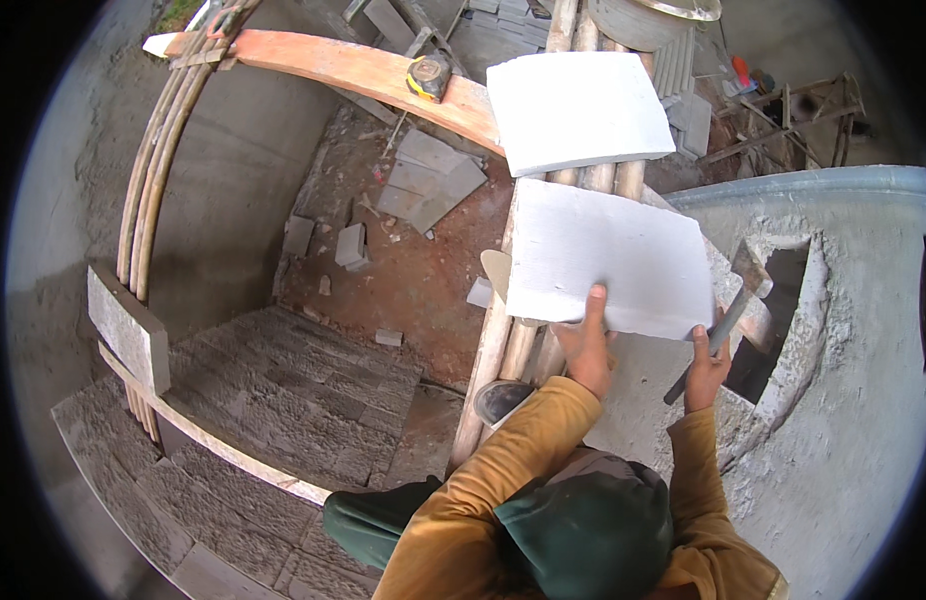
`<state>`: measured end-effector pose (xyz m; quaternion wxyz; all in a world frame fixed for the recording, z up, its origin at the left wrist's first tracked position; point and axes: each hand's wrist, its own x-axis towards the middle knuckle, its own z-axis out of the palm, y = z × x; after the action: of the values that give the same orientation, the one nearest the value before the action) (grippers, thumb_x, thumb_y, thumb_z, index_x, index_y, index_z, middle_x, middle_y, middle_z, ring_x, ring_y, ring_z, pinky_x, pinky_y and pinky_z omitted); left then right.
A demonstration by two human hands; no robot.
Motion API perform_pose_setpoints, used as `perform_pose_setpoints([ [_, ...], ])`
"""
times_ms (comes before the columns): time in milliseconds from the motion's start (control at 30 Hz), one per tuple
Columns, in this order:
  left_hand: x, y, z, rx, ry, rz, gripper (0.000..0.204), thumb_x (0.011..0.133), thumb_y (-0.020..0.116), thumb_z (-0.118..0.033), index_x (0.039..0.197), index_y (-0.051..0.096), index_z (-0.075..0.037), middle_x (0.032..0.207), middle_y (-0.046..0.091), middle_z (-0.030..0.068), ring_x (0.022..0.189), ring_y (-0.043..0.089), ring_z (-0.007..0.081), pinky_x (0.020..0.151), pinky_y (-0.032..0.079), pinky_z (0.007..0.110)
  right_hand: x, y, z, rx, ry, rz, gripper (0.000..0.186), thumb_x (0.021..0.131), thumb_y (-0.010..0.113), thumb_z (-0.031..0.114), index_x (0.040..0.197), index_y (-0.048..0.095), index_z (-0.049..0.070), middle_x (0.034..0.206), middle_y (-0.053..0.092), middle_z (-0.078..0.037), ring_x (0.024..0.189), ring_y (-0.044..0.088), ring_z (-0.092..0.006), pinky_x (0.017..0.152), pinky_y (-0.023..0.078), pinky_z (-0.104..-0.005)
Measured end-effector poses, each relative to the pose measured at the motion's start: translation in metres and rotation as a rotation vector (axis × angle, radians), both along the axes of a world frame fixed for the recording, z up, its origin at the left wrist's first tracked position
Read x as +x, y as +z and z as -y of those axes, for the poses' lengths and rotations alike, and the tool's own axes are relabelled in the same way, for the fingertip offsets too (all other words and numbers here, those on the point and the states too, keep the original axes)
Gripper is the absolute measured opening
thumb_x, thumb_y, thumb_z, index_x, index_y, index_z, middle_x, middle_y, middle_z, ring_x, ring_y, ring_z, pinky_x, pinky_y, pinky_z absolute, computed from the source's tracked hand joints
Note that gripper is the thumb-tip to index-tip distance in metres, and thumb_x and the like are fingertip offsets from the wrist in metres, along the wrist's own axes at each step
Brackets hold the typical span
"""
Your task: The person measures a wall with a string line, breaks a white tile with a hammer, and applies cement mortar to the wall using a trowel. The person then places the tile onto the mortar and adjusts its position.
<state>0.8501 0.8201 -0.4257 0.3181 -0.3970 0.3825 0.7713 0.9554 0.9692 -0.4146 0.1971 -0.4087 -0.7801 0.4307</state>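
A pale rectangular slab (605, 255) lies over a row of bamboo poles. My left hand (586, 350) grips its near edge, thumb on top and the other fingers mostly hidden under it. In my right hand (705, 372) is a hammer-like tool (725, 322) with a dark grey handle, held slanting beside the slab's near right corner. The thumb of that hand touches the corner. The tool's head, at the far end, is hard to make out. Beyond lies a second pale slab (578, 110), also on the poles.
A tape measure (429, 78) rests on a wooden plank (333, 58). At right, a plastered wall (853, 330) has a rough opening (783, 310). Stone tiles (433, 185) lie below on the dirt floor; another slab (129, 328) stands at left. A bucket (651, 25) sits beyond.
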Motion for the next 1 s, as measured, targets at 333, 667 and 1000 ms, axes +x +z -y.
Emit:
perform_pose_setpoints([
  [333, -0.004, -0.013, 0.009, -0.105, 0.114, -0.12, 0.083, 0.079, 0.076, -0.025, 0.135, 0.023, 0.007, 0.133, 0.042, 0.0201, 0.12, 0.044, 0.0252, 0.102, 0.037, 0.036, 0.007, 0.01, 0.027, -0.026, -0.002, -0.029, 0.046, 0.093, 0.059, 0.017, 0.131, 0.048, -0.007, 0.125, 0.054, -0.014, 0.114, 0.05, -0.0201, 0.099, 0.037, -0.0323],
  [667, -0.006, 0.041, 0.124, -0.321, 0.174, -0.441, 0.073, 0.076, 0.076, -0.025, 0.124, 0.031, 0.008, 0.118, 0.047, 0.0191, 0.109, 0.049, 0.0237, 0.095, 0.043, 0.036, 0.02, 0.031, 0.047, -0.037, 0.339, -0.056, 0.048, 0.096, 0.053, 0.018, 0.131, 0.043, -0.011, 0.125, 0.053, -0.024, 0.113, 0.054, -0.0291, 0.101, 0.039, -0.0364],
  [1000, 0.067, 0.182, 0.371, -1.42, -0.169, -0.683, 0.088, 0.059, 0.086, -0.031, 0.12, 0.036, 0.009, 0.109, 0.052, 0.0202, 0.099, 0.059, 0.0268, 0.086, 0.05, 0.035, -0.082, 0.028, 0.116, -0.047, 0.827, 0.09, 0.033, 0.09, 0.062, 0.015, 0.118, 0.059, -0.001, 0.082, 0.059, -0.003, 0.071, 0.052, -0.0105, 0.065, 0.044, -0.0266],
])
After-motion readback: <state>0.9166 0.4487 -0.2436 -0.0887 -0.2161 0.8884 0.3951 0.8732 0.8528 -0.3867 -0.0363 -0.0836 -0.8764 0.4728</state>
